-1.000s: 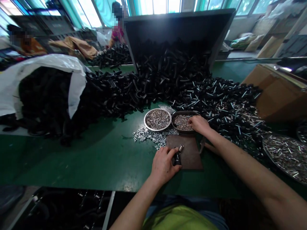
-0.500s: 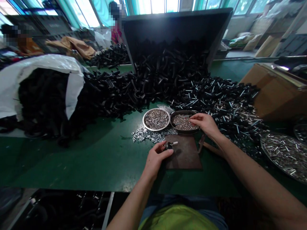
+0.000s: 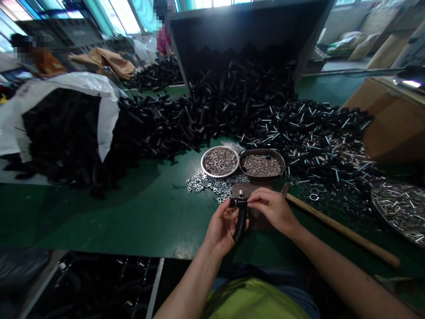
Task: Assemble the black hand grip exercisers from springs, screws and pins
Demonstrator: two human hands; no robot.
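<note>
My left hand (image 3: 223, 228) is wrapped round a curved black plastic handle (image 3: 241, 221), which is upright with a small metal piece at its top. The fingertips of my right hand (image 3: 274, 208) are pinched together at the right side of the handle's head; what they grip is too small to name. Under both hands lies a brown plate (image 3: 237, 189). Just beyond it stand a round dish of metal parts (image 3: 219, 162) and an oval tin of small pins (image 3: 262, 166). Loose nuts (image 3: 202, 182) lie left of the plate.
A hammer's wooden handle (image 3: 345, 230) lies at the right. Black parts spill from a large grey bin (image 3: 252, 35) and a white sack (image 3: 108, 119). A big tray of metal pins (image 3: 401, 210) and a cardboard box (image 3: 388, 115) stand right. Two people are at the back left.
My right hand has come from the oval tin to the part in my left hand. The black handle has turned and now shows its full length. The view has shifted slightly.
</note>
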